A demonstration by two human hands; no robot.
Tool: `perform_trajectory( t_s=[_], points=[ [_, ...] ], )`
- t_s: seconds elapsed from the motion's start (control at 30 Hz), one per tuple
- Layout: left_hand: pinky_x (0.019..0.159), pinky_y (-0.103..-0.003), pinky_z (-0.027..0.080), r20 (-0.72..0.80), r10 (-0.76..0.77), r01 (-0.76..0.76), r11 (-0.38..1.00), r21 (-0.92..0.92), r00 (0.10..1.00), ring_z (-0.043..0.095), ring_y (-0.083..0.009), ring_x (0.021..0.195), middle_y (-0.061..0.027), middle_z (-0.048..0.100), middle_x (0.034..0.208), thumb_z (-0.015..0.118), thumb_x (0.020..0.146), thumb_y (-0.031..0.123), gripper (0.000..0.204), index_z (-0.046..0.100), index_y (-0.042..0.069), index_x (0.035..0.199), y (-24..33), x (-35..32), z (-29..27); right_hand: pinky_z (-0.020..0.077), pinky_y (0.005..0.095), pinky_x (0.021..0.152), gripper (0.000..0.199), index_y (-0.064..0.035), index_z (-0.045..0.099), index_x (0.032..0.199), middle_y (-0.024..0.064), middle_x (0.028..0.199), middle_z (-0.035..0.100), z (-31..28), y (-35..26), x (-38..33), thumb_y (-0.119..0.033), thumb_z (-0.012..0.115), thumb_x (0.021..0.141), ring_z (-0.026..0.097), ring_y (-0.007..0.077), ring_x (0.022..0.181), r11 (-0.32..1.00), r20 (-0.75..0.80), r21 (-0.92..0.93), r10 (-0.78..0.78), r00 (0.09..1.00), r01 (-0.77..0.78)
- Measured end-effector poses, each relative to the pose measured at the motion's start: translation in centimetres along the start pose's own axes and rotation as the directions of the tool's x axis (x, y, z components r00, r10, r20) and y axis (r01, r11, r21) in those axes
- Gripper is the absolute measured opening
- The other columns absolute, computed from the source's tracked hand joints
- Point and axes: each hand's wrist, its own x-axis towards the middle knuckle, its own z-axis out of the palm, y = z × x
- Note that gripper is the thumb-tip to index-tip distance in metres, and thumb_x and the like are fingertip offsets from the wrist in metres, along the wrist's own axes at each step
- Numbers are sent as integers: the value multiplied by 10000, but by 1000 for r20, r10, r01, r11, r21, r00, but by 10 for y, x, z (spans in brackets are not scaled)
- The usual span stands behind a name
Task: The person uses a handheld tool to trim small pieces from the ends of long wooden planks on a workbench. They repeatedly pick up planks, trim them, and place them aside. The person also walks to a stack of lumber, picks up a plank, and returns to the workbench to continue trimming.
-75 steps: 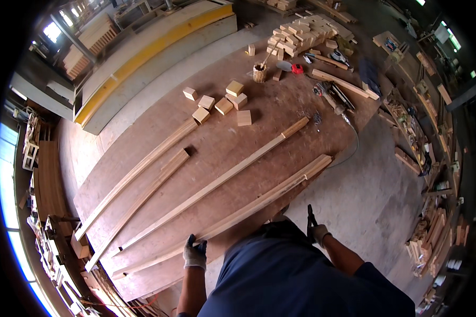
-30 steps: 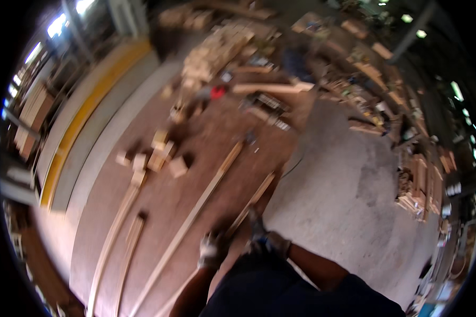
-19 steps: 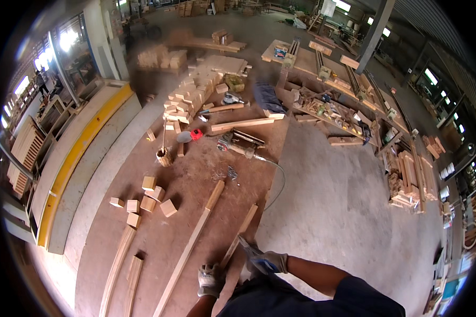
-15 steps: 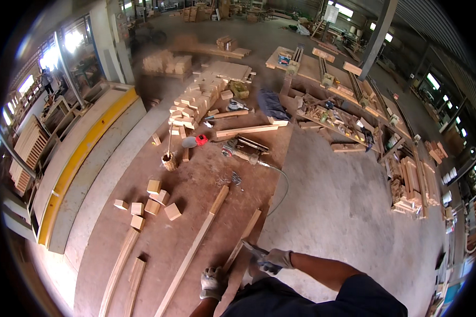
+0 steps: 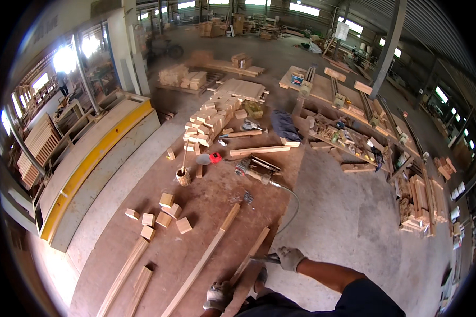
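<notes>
My left hand (image 5: 218, 296), in a pale work glove, is closed around the lower part of a narrow wooden strip (image 5: 255, 248) along the table's right edge. My right hand (image 5: 291, 258), also gloved, grips a dark elongated tool (image 5: 265, 259). The tool's front end lies against or just over the strip; its kind is unclear. To the left of that strip lies a longer wooden strip (image 5: 209, 253) with a short piece at its far end. Two more strips, one longer (image 5: 124, 272) and one shorter (image 5: 139, 288), lie further left.
Several wooden blocks (image 5: 164, 218) lie on the brown tabletop (image 5: 195, 201). Beyond them are a brush pot (image 5: 183, 177), a corded power tool (image 5: 254, 171), a red-bodied tool with a disc (image 5: 210, 158) and stacked blocks (image 5: 211, 119). A yellow-striped bench (image 5: 100, 153) stands left.
The view has tilted up, so the scene sits lower. My right hand has risen relative to the strip, and the tool lies flatter. My left hand keeps its hold.
</notes>
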Motion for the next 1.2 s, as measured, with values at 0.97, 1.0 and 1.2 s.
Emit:
perform_trajectory(
  t_s=[0.97,1.0,1.2],
  points=[
    [813,-523,497,-37,-118,123,970,209,992,622,-365,888,-180,646,931,752,826,447,365,663,119,958,-61,-115,-44,543,343,598,355,58,700,977,116,801,716,66,-42,-33,-291,638,955,681,210,667,285,458,815,218,862,-505],
    [796,-502,523,-55,-179,186,967,174,982,637,-387,892,-142,688,932,718,824,308,206,723,115,895,-51,-102,-44,543,340,594,365,65,699,976,119,798,717,78,-40,-31,-295,645,950,679,212,657,292,483,797,218,848,-529],
    [715,-533,502,-245,189,-176,982,75,951,641,-407,858,-161,693,894,750,835,279,204,701,93,903,-3,-15,-36,553,346,608,423,77,710,929,135,793,723,105,-38,-28,-345,676,929,680,220,643,541,400,724,175,900,-427]
  ],
)
